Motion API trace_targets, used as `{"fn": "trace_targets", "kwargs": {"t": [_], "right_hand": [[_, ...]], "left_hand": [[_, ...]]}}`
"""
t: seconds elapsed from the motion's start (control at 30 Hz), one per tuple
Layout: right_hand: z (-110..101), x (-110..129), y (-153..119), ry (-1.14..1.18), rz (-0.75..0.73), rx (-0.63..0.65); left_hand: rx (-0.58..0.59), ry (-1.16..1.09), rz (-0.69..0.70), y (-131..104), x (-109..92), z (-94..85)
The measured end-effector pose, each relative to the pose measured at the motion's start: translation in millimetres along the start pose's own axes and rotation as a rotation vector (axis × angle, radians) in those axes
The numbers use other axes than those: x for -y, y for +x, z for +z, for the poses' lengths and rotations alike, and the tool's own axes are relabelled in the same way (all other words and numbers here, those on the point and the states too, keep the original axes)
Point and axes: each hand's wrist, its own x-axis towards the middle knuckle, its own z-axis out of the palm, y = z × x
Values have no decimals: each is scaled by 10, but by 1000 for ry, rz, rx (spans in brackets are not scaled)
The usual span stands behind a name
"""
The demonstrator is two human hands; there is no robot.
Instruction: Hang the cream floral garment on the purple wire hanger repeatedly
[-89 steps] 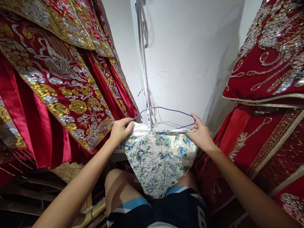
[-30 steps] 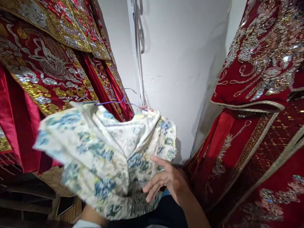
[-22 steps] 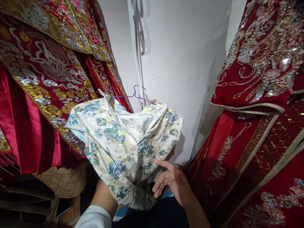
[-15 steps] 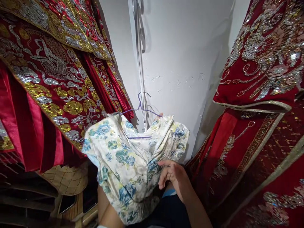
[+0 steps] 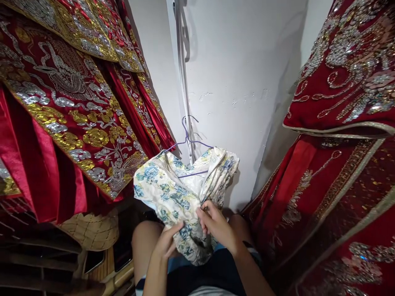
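Red garments flank the floral top and scuffed white wall.

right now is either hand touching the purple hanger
No, the left hand and right hand hold the floral top below the purple hanger.

White cloth blouse with blue, green and yellow flowers, draped on a thin purple wire hanger, hook up. Gapes at the V-neck, showing the hanger's lower bar across the opening. Spreads short sleeves to either side and bunches in crinkles at the bottom, above the person's lap.
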Motion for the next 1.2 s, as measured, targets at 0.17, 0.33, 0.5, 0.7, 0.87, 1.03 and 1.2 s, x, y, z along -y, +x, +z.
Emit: {"fn": "trace_targets", "kwargs": {"t": [0.17, 0.33, 0.5, 0.7, 0.87, 1.03, 1.2], "right_hand": [[54, -11, 82, -81, -95, -7], [-41, -3, 9, 5, -149, -72], [-103, 24, -31, 57, -139, -83], [-36, 5, -34, 91, -98, -52], [37, 92, -38, 73, -100, -35], [109, 183, -57, 90, -97, -8], [148, 178, -65, 131, -85, 38]], "left_hand": [[-61, -56, -31, 59, 47, 141], [-92, -97, 31, 100, 98, 65], [-185, -21, 153, 123, 101, -6], [-571, 131, 560, 131, 145, 109], [-614, 545, 871, 41, 290, 290], [-335, 852, 972, 51, 498, 381], [-257, 703, 854, 152, 523, 374]]}}
